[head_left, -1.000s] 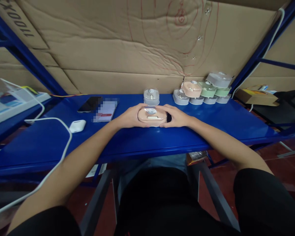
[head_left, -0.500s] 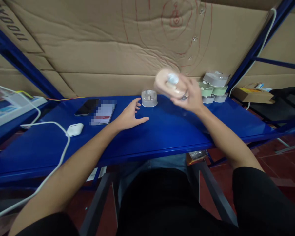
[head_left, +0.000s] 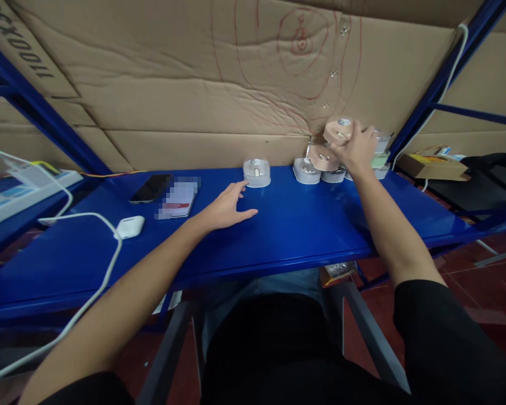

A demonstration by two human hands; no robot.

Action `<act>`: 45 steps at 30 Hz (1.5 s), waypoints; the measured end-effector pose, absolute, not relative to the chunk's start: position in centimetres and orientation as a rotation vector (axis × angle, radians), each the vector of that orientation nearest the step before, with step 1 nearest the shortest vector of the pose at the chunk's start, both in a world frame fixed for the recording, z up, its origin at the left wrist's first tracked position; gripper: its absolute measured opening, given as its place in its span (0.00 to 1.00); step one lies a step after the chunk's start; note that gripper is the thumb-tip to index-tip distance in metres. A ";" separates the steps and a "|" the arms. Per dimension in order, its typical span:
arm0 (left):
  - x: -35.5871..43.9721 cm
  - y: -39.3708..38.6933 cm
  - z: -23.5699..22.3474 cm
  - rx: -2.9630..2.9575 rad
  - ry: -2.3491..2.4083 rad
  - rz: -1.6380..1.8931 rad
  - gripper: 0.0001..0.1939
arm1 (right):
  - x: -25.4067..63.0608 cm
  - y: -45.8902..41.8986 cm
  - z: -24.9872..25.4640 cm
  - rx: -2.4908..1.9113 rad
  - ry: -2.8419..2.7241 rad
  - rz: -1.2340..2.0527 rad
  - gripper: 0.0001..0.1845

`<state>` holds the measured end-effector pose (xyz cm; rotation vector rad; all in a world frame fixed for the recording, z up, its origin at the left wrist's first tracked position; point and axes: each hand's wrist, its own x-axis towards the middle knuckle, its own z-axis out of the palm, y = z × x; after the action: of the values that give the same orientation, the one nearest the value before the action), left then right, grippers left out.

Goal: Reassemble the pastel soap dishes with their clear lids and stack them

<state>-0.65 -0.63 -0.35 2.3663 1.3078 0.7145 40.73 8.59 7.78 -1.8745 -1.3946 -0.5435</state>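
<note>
My right hand (head_left: 358,147) grips a peach lidded box (head_left: 336,133) by its right side, at the top of a stack near the cardboard wall. Directly beneath is another peach lidded box (head_left: 321,160), tilted or overlapping the grey boxes. A grey box (head_left: 307,172) stands at the left end of the bottom row. Part of the stack, including a green box (head_left: 379,160), is half covered by my right hand. On the left, my left hand (head_left: 230,206) has its fingers apart over the blue table. Just beyond its fingertips sits a single grey lidded box (head_left: 257,173).
Two phones, a dark one (head_left: 150,189) and a lit one (head_left: 177,198), lie left on the blue table (head_left: 274,242). A white earbud case (head_left: 130,226) rests near a white cable (head_left: 109,264). At right is an open cardboard box (head_left: 434,170). A cardboard wall (head_left: 185,107) rises behind.
My right hand has carried the peach box rightward to the top of the stack. My left hand stays spread by the lone grey box. The view has shifted slightly.
</note>
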 end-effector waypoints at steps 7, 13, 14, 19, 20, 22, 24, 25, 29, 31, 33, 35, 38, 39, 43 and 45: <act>-0.8 -0.7 -0.3 2.364 1.300 0.690 0.50 | 41.5 9.6 6.6 -1.737 -1.402 -0.478 0.31; -0.8 -0.8 -0.2 2.364 1.315 0.634 0.50 | 40.3 8.2 7.1 -1.789 -1.418 -0.380 0.31; -0.8 -0.8 -0.2 2.368 1.312 0.627 0.50 | 40.2 7.9 7.2 -1.774 -1.424 -0.365 0.30; -0.8 -0.8 -0.2 2.375 1.302 0.630 0.48 | 38.6 6.3 8.0 -1.552 -1.489 -0.423 0.29; -0.8 -0.8 -0.2 2.375 1.304 0.625 0.48 | 37.7 6.0 8.0 -1.505 -1.539 -0.452 0.29; -0.8 -0.8 -0.2 2.376 1.309 0.613 0.47 | 34.8 5.7 7.6 -1.414 -1.723 -0.469 0.30; -0.7 -0.8 -0.3 2.385 1.307 0.620 0.46 | 31.0 5.8 6.3 -1.306 -2.004 -0.391 0.32; -0.7 -0.8 -0.3 2.392 1.303 0.634 0.45 | 28.9 6.0 5.5 -1.251 -2.149 -0.325 0.33; -0.7 -0.6 -0.5 2.415 1.279 0.685 0.37 | 22.2 6.8 1.6 -1.199 -2.457 -0.153 0.37; -0.8 -0.4 -0.5 2.420 1.291 0.707 0.35 | 21.0 6.6 0.3 -1.230 -2.495 -0.146 0.40; -0.8 -0.2 -0.6 2.424 1.331 0.755 0.35 | 21.3 5.8 -0.1 -1.199 -2.498 -0.150 0.40; -0.9 -0.1 -0.6 2.406 1.376 0.838 0.37 | 22.5 4.5 0.1 -1.118 -2.471 -0.121 0.36; -0.9 -0.1 -0.6 2.347 1.390 0.948 0.45 | 24.2 2.4 0.8 -1.064 -2.344 0.014 0.28; -0.9 -0.1 -0.6 2.330 1.383 0.967 0.50 | 24.6 1.8 0.9 -1.072 -2.291 0.051 0.29; -0.9 -0.4 -0.6 2.294 1.342 0.954 0.62 | 24.9 0.5 1.2 -1.249 -2.206 0.093 0.48; -0.9 -0.4 -0.6 2.289 1.304 0.923 0.64 | 24.9 0.4 1.3 -1.366 -2.253 0.144 0.53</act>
<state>-0.94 -0.43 -0.55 2.2887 1.3038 0.9226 24.95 0.37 1.33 -1.3664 -2.2533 0.1436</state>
